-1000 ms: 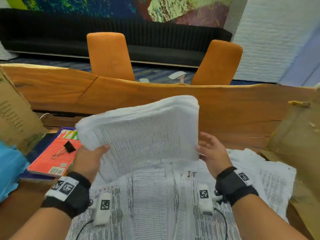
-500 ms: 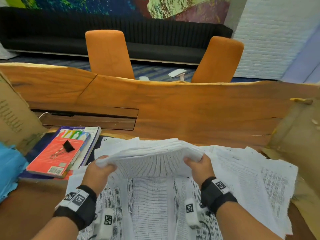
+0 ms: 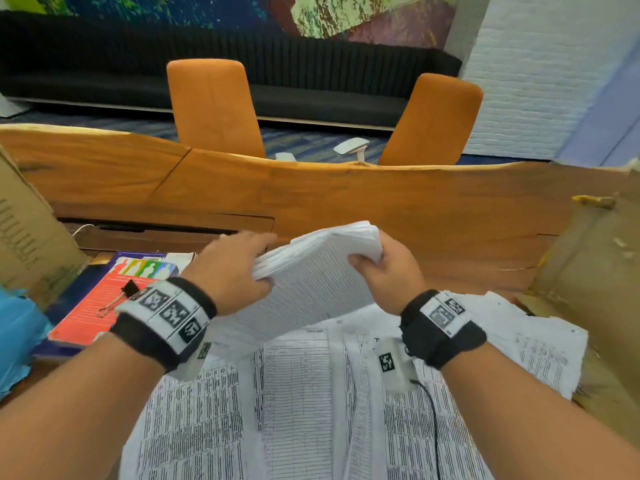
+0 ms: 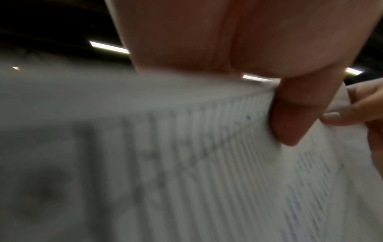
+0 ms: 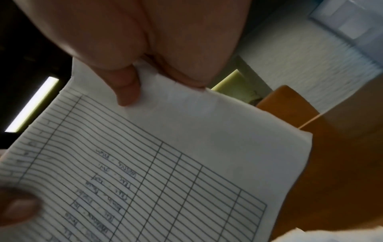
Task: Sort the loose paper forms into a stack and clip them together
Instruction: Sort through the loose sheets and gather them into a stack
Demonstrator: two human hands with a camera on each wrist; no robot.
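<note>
I hold a thick stack of paper forms (image 3: pixel 322 275) tilted above the table between both hands. My left hand (image 3: pixel 239 268) grips its left edge, and the thumb (image 4: pixel 300 114) presses on the printed sheet (image 4: pixel 186 163). My right hand (image 3: pixel 377 271) grips the right top corner, thumb (image 5: pixel 128 88) on the ruled form (image 5: pixel 165 163). More loose forms (image 3: pixel 298 393) lie spread on the table under my wrists. A black binder clip (image 3: pixel 129 289) rests on a red book (image 3: pixel 93 313) to the left, apart from both hands.
Cardboard boxes stand at the left (image 3: pixel 24 237) and at the right (image 3: pixel 588 271). A blue sheet (image 3: pixel 17 337) lies at the left edge. The wooden table (image 3: pixel 346 202) reaches back to two orange chairs (image 3: pixel 214 109).
The stack stood upright a second ago, was then dropped low onto the loose forms, and is now lifted and tilted again. Both hands have shifted closer together along its edges.
</note>
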